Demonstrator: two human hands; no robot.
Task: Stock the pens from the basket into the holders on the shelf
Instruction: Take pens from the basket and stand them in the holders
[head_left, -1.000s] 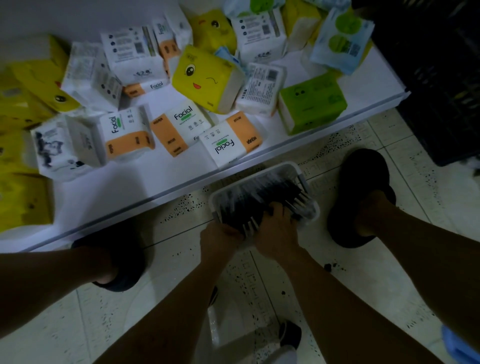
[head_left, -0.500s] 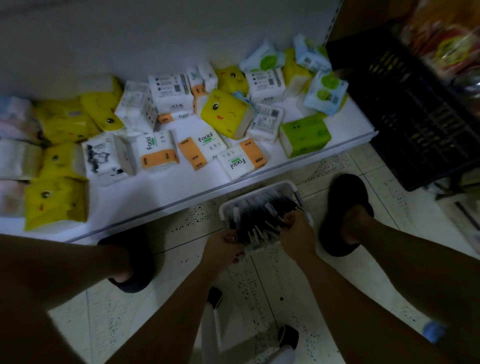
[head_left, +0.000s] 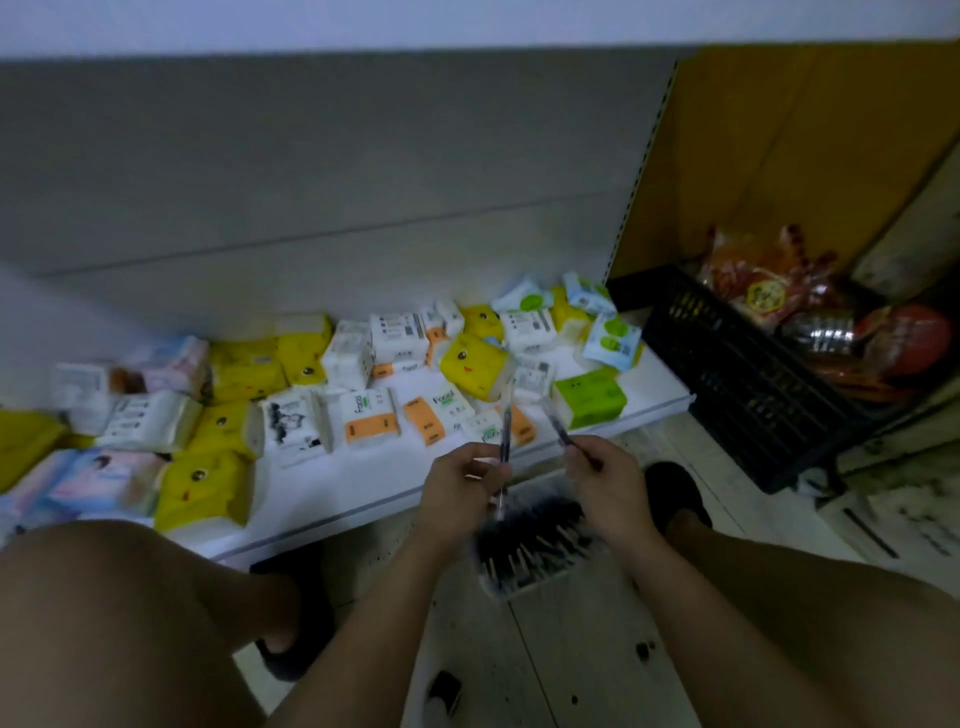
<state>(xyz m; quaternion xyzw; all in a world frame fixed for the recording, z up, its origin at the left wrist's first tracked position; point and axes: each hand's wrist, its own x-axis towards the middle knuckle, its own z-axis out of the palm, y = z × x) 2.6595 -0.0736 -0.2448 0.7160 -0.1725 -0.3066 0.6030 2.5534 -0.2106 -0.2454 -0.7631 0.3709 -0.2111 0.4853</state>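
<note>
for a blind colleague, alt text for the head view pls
The left hand and right hand each hold a pen above a basket of pens on the floor. Beyond lies a low shelf strewn with tissue packs.

Your pens are black with pale ends, and the basket under them is white. The shelf before you is white, its back panel grey. On it you see yellow packs printed with small faces, a lime green pack and white packs with orange bands. The crate is black lattice, the bags in it red and orange. Your floor is pale tile, speckled black
</note>
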